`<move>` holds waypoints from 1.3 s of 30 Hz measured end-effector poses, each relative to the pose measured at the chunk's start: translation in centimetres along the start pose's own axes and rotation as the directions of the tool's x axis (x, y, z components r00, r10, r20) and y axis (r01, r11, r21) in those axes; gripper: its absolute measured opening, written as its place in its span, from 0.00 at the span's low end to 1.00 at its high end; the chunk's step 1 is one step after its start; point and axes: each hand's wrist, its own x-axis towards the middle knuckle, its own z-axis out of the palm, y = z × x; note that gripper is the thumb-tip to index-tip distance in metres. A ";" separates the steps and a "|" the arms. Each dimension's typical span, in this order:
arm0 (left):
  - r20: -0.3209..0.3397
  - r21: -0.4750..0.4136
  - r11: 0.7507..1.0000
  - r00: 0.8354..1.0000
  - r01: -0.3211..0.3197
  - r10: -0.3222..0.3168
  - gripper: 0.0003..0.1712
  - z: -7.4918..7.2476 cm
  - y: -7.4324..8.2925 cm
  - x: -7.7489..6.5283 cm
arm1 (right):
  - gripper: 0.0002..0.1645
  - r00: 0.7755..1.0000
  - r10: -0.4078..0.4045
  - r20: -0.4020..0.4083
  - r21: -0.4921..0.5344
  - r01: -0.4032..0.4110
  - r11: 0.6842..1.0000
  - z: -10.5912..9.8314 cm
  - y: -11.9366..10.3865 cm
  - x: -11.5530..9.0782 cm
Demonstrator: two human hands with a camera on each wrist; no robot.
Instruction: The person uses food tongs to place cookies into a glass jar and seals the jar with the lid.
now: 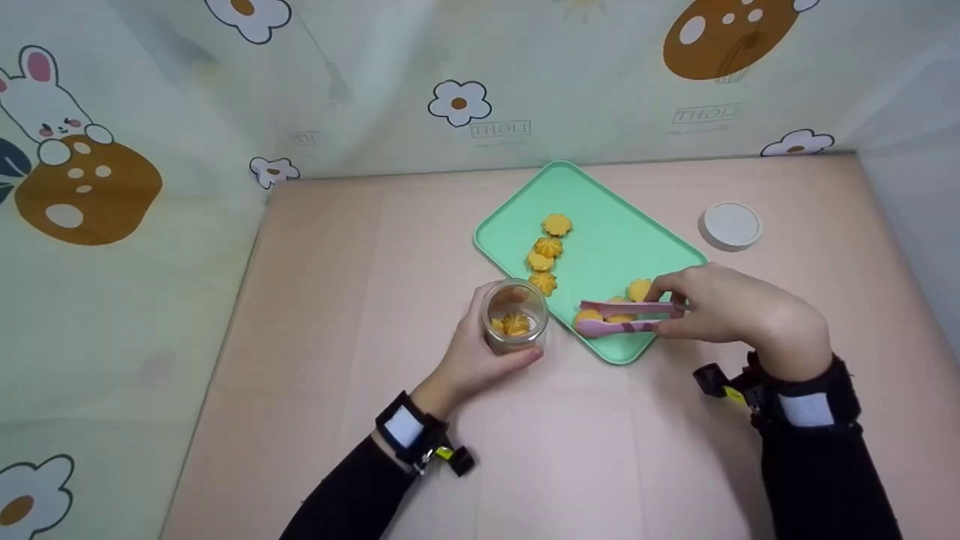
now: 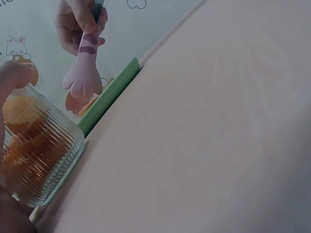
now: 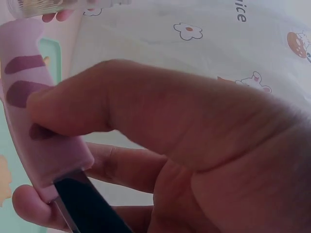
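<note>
My left hand (image 1: 474, 358) grips a ribbed glass jar (image 2: 48, 150) with several orange-yellow cookies (image 1: 514, 324) inside; its round mouth faces the head camera. In my right hand (image 1: 720, 311) is a pair of pink paw-shaped tongs (image 1: 628, 307), pinched between thumb and fingers. The paw tips lie over cookies (image 1: 589, 318) at the near right corner of a green tray (image 1: 585, 217), their two arms spread apart around them in the head view. Another cookie (image 1: 639, 289) lies beside the right fingers. Dark metal shows at the tongs' rear end in the right wrist view.
Several flower-shaped cookies (image 1: 548, 247) form a row along the tray's left side. A white round lid (image 1: 731, 226) lies on the pink tabletop (image 1: 315, 300) right of the tray. Behind the table hangs a printed curtain (image 1: 375, 90) with flowers and a rabbit.
</note>
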 end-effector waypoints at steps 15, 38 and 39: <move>-0.005 -0.009 1.000 1.000 0.024 -0.024 0.53 0.1 2.2 0.3 | 0.15 0.999 -0.042 -0.024 -0.035 0.041 0.999 0.0 -0.1 -0.4; -0.006 0.018 1.000 1.000 0.010 -0.010 0.53 0.0 0.0 0.0 | 0.14 0.989 -0.080 -0.123 -0.054 0.074 0.996 0.1 -0.1 -0.1; -0.005 0.018 1.000 1.000 0.012 -0.012 0.53 0.0 0.0 0.0 | 0.14 0.988 -0.084 -0.132 -0.056 0.077 0.995 0.1 0.0 -0.1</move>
